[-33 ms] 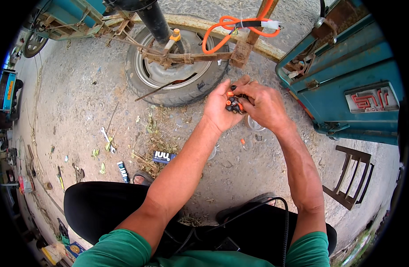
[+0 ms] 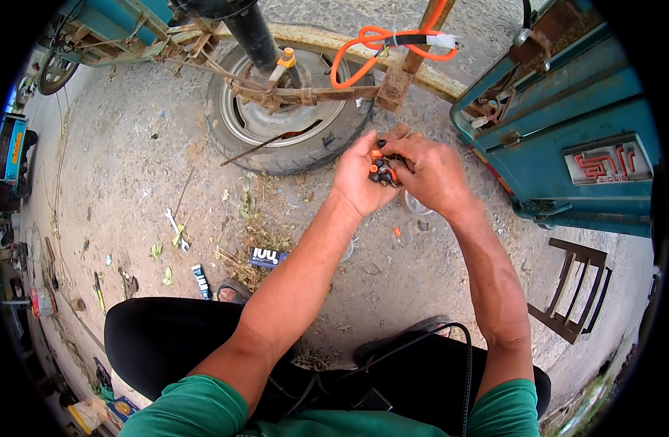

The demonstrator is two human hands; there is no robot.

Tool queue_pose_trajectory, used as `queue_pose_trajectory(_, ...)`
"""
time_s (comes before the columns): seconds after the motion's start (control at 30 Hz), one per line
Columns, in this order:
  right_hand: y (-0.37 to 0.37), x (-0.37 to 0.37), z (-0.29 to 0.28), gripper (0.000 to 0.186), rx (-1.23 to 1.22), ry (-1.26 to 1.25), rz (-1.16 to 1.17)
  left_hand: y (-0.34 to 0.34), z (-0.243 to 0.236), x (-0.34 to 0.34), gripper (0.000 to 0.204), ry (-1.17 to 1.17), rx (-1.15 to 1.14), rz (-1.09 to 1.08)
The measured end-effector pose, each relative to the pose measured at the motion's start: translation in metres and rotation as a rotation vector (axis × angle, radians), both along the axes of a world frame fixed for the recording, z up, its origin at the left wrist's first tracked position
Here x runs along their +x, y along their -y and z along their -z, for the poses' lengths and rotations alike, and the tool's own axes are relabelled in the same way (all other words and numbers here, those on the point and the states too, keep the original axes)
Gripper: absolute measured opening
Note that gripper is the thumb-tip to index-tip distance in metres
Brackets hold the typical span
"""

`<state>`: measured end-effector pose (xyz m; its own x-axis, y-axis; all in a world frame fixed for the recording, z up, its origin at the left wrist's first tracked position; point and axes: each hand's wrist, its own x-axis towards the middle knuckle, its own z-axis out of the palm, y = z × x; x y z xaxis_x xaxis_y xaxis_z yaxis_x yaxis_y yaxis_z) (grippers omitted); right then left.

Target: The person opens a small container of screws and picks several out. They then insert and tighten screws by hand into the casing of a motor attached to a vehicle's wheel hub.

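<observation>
My left hand (image 2: 353, 175) is cupped around a handful of small black and orange pieces (image 2: 382, 172). My right hand (image 2: 440, 175) bends over that palm, its fingertips closed among the pieces. Partly hidden beneath my hands is a clear plastic container (image 2: 419, 207) on the ground, with a small orange piece (image 2: 396, 232) lying near it. Just beyond my hands are a tyre with a silver rim (image 2: 225, 149) and a rusty linkage (image 2: 333, 93), above which an orange cable (image 2: 339, 62) is looped and tied.
A teal vehicle panel (image 2: 560, 193) stands at right, with a dark metal frame (image 2: 578, 247) on the ground below. A wrench (image 2: 176, 229), a tube (image 2: 201, 282) and a blue box (image 2: 267, 258) lie left of my forearms. Rusty teal framework (image 2: 109, 36) is at upper left.
</observation>
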<state>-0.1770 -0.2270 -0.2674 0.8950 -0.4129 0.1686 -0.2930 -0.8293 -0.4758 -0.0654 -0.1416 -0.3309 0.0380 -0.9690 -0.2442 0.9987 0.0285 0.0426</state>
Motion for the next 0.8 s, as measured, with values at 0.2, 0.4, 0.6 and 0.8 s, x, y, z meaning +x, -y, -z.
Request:
queue_pose_trajectory(0.2, -0.001, 0.001, -0.003, 0.022, -0.110, -0.019, -0.100, -0.002, 0.000, 0.000, 0.054, -0.013, 0.002, 0.028)
queue_pose_trajectory(0.4, 0.003, 0.000, 0.001, 0.024, -0.169, 0.035, -0.183, -0.004, 0.005, 0.002, 0.052, -0.016, 0.036, 0.020)
queue_pose_trajectory(0.6, 0.008, 0.001, 0.012, 0.018, -0.256, 0.038, -0.231, -0.003, 0.001, 0.000, 0.052, -0.009, 0.082, 0.055)
queue_pose_trajectory(0.8, 0.008, 0.000, 0.009, 0.016, -0.210, 0.063, -0.225, -0.005, 0.001, 0.001, 0.048, 0.021, 0.099, 0.079)
